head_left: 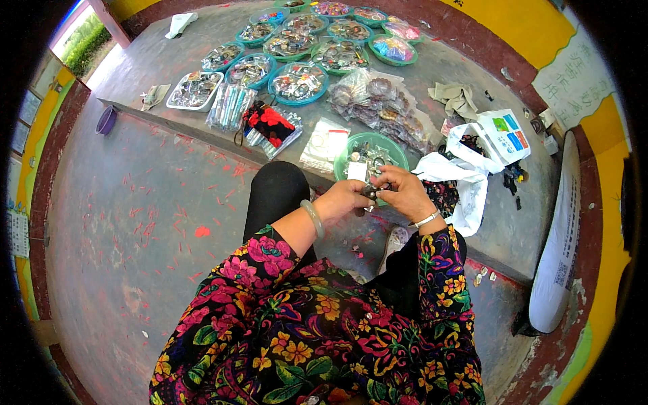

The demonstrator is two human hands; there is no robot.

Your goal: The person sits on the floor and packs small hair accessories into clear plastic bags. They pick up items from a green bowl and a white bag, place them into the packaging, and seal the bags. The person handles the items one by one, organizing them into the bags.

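My left hand is closed with its thumb and fingers on a small dark piece that has shiny bits on it; its kind is too small to tell. Fingers bent, my right hand pinches at the same piece from the other side. A white card stands up just beyond my left fingertips. Right behind both hands sits a green plastic basket holding small metallic items in clear wrapping, its near side partly covered by my hands.
Several round baskets of small packaged goods and a white tray fill the raised ledge. Clear bags of brown beaded rings, a red-and-black pouch and a white plastic bag lie closer. A purple bowl rests on the lower floor.
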